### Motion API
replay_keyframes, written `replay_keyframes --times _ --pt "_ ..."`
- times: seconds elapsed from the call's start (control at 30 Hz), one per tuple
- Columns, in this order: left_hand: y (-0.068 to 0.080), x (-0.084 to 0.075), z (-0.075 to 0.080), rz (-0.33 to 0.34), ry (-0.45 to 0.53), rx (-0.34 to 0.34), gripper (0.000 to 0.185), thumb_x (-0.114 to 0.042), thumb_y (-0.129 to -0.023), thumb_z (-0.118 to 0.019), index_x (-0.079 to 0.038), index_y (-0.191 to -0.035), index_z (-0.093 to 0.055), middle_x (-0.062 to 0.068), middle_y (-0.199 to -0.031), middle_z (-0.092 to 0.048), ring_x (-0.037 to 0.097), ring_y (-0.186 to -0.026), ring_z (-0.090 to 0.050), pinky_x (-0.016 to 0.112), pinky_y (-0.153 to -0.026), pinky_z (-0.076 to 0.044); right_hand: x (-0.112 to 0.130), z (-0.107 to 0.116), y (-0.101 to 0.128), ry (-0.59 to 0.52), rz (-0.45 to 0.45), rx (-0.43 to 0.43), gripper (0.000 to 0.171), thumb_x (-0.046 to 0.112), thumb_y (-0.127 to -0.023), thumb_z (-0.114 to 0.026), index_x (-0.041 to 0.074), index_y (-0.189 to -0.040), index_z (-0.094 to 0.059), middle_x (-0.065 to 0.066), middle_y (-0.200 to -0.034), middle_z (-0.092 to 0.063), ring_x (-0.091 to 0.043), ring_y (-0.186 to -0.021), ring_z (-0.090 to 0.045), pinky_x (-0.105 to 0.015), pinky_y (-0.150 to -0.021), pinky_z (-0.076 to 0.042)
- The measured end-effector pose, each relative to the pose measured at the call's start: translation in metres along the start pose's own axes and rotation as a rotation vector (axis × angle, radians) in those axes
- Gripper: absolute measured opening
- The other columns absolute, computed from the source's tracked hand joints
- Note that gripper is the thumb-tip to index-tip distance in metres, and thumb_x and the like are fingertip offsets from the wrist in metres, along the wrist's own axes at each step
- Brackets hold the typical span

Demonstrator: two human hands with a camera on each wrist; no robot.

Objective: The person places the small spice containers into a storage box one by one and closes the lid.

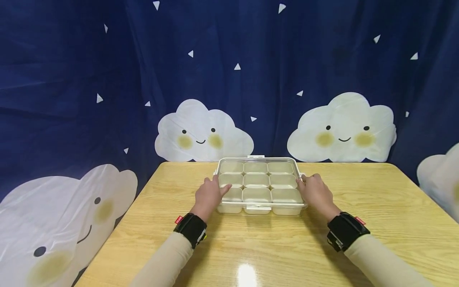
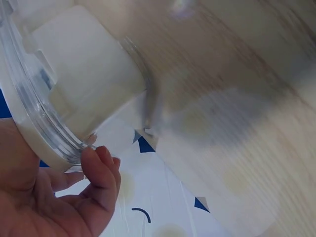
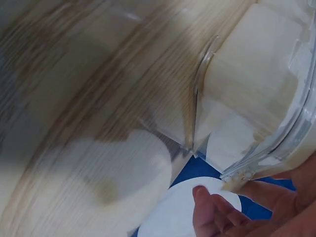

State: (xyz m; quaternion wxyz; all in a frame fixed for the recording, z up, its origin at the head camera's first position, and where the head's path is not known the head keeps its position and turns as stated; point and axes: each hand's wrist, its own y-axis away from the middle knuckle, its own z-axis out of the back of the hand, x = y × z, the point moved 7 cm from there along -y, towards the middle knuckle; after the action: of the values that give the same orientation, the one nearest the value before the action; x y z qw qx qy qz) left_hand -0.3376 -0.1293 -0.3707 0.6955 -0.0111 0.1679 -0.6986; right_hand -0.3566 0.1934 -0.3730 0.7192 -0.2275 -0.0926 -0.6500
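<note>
A clear-lidded box (image 1: 259, 185) with nine cream compartments sits toward the back middle of the wooden table (image 1: 251, 247). My left hand (image 1: 211, 194) grips its left side, thumb on the lid and fingers curled under the rim. My right hand (image 1: 314, 190) grips the right side in the same way. The left wrist view is blurred and shows the box (image 2: 74, 84) close up with my left hand's fingers (image 2: 101, 170) hooked beneath its clear rim. In the right wrist view my right hand's fingers (image 3: 217, 212) curl under the rim of the box (image 3: 261, 74).
A dark blue cloth backdrop (image 1: 107, 59) with white smiling clouds hangs behind and beside the table. Black bands sit on both wrists. The table's left edge (image 1: 118, 227) and far edge lie close to the cloth.
</note>
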Motion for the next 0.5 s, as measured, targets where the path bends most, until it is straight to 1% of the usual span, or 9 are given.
replay_keyframes --times 0.07,0.13,0.2,0.23,0.3,0.33,0.4,0.43,0.5 --pt "-0.001 -0.001 -0.002 -0.003 -0.009 -0.006 0.071 -0.058 -0.098 -0.057 0.001 -0.138 -0.054 0.027 -0.107 -0.062 0.037 -0.076 -0.069 0.044 -0.058 -0.057 0.000 -0.001 -0.002 -0.023 0.028 0.006 0.040 0.023 -0.105 -0.049 -0.010 -0.119 -0.066 -0.034 -0.101 -0.058 -0.046 -0.089 -0.061 -0.053 -0.062 -0.050" --pt "-0.002 0.000 -0.004 0.004 -0.008 -0.005 0.071 -0.057 -0.099 -0.057 0.000 -0.140 -0.053 0.027 -0.107 -0.062 0.037 -0.077 -0.069 0.045 -0.059 -0.057 0.001 -0.001 -0.005 -0.072 0.071 0.024 0.034 0.019 -0.105 -0.049 -0.010 -0.100 -0.068 -0.027 -0.088 -0.059 -0.039 -0.080 -0.060 -0.047 -0.063 -0.049" --pt "-0.002 0.001 -0.005 0.007 -0.005 -0.008 0.070 -0.056 -0.099 -0.058 0.000 -0.140 -0.053 0.027 -0.106 -0.062 0.038 -0.078 -0.068 0.046 -0.060 -0.057 -0.002 -0.003 -0.008 -0.146 0.069 0.079 0.036 0.017 -0.105 -0.048 -0.008 -0.085 -0.064 -0.017 -0.075 -0.056 -0.031 -0.070 -0.055 -0.040 -0.061 -0.046" --pt "-0.003 0.001 -0.006 0.010 -0.002 -0.007 0.070 -0.056 -0.099 -0.058 0.000 -0.140 -0.052 0.027 -0.106 -0.062 0.039 -0.078 -0.068 0.047 -0.061 -0.057 -0.004 -0.004 -0.009 -0.188 0.058 0.110 0.037 0.017 -0.105 -0.048 -0.009 -0.084 -0.064 -0.015 -0.074 -0.056 -0.028 -0.070 -0.054 -0.038 -0.062 -0.045" --pt "-0.003 0.002 -0.006 0.009 0.005 -0.009 0.070 -0.056 -0.099 -0.058 0.000 -0.140 -0.052 0.028 -0.105 -0.062 0.039 -0.078 -0.068 0.048 -0.061 -0.057 -0.009 -0.006 -0.011 -0.269 0.011 0.180 0.039 0.018 -0.105 -0.046 -0.011 -0.086 -0.064 -0.015 -0.077 -0.058 -0.028 -0.075 -0.055 -0.037 -0.066 -0.046" --pt "-0.003 0.001 -0.007 0.007 0.008 -0.010 0.070 -0.056 -0.099 -0.057 0.000 -0.140 -0.052 0.028 -0.105 -0.061 0.039 -0.077 -0.068 0.048 -0.061 -0.057 -0.012 -0.006 -0.012 -0.301 -0.025 0.216 0.041 0.019 -0.105 -0.045 -0.014 -0.093 -0.064 -0.019 -0.084 -0.060 -0.031 -0.082 -0.057 -0.039 -0.072 -0.049" --pt "-0.003 0.001 -0.007 0.005 0.018 -0.011 0.070 -0.055 -0.099 -0.057 0.001 -0.141 -0.051 0.029 -0.105 -0.061 0.039 -0.077 -0.068 0.048 -0.061 -0.057 -0.017 -0.008 -0.013 -0.368 -0.090 0.271 0.045 0.021 -0.106 -0.044 -0.021 -0.111 -0.061 -0.030 -0.104 -0.062 -0.040 -0.101 -0.058 -0.047 -0.087 -0.051" --pt "-0.003 0.001 -0.007 0.008 0.025 -0.007 0.070 -0.055 -0.099 -0.057 0.001 -0.141 -0.051 0.029 -0.106 -0.061 0.039 -0.077 -0.068 0.048 -0.061 -0.057 -0.018 -0.008 -0.013 -0.391 -0.110 0.292 0.049 0.022 -0.107 -0.043 -0.023 -0.120 -0.056 -0.035 -0.117 -0.058 -0.044 -0.112 -0.055 -0.052 -0.095 -0.049" --pt "-0.003 0.000 -0.008 0.011 0.032 -0.003 0.070 -0.054 -0.100 -0.057 0.001 -0.142 -0.050 0.029 -0.107 -0.061 0.039 -0.077 -0.068 0.048 -0.061 -0.057 -0.020 -0.009 -0.013 -0.423 -0.137 0.324 0.054 0.023 -0.107 -0.041 -0.026 -0.128 -0.048 -0.041 -0.130 -0.050 -0.050 -0.124 -0.048 -0.059 -0.104 -0.042"
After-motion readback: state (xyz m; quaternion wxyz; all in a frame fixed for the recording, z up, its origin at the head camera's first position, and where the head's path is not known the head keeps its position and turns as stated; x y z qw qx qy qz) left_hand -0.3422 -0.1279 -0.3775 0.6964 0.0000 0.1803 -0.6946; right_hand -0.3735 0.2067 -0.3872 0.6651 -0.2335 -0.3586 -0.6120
